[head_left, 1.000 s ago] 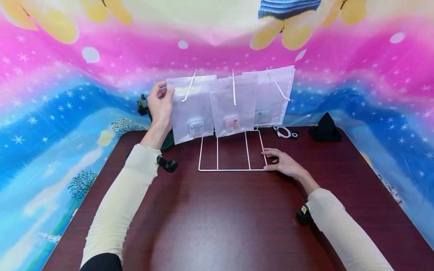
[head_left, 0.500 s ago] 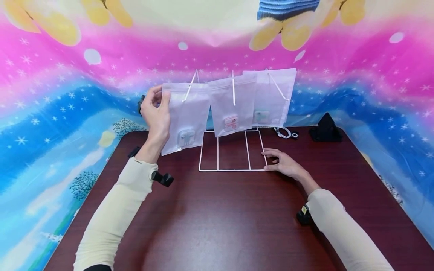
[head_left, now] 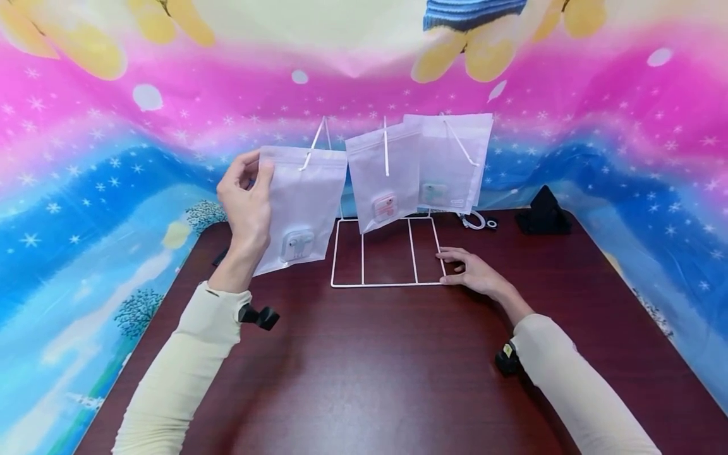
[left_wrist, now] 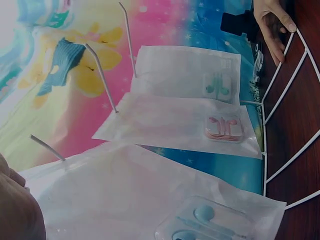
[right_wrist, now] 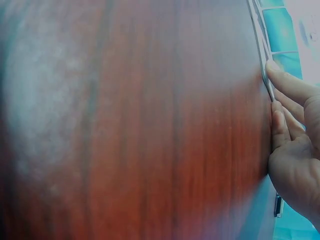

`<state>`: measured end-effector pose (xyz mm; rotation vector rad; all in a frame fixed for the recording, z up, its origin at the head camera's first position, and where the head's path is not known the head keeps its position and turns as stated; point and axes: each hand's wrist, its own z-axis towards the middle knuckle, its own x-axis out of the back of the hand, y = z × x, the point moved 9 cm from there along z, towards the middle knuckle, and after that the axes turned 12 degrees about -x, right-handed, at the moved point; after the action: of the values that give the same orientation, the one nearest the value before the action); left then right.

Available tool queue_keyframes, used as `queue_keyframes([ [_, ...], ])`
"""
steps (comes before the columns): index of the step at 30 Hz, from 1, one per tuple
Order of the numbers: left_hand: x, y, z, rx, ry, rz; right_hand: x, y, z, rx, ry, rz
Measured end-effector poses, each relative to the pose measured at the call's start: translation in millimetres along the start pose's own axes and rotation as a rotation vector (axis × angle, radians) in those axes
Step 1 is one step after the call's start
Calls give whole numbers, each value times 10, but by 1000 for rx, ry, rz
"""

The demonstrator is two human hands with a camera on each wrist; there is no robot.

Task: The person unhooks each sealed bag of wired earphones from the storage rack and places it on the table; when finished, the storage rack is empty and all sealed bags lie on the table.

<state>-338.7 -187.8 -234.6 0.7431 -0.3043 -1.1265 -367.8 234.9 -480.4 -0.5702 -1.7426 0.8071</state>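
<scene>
The left hand [head_left: 246, 202] pinches an upper corner of the leftmost bag [head_left: 304, 199], hung on its hook [head_left: 314, 144], while the right hand [head_left: 476, 274] rests loose fingers on the rack [head_left: 392, 285].

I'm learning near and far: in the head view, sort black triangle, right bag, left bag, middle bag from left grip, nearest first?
1. Left bag: held, leftmost.
2. Middle bag: just right.
3. Right bag: farther right.
4. Black triangle: far right.
</scene>
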Motion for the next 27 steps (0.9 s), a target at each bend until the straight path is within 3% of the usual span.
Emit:
queue_keyframes([
  [6,68,87,-13,1,-1,-33,25,-20,5,-20,0,5],
  [15,130,286,-90,-76,-40,-36,6,-6,15,-36,-7,20],
  [20,185,366,-129,-83,-49,-27,-6,-14,10,-29,-2,14],
  [27,309,436,-151,-61,-12,-72,-15,-34,6,-21,-2,14],
])
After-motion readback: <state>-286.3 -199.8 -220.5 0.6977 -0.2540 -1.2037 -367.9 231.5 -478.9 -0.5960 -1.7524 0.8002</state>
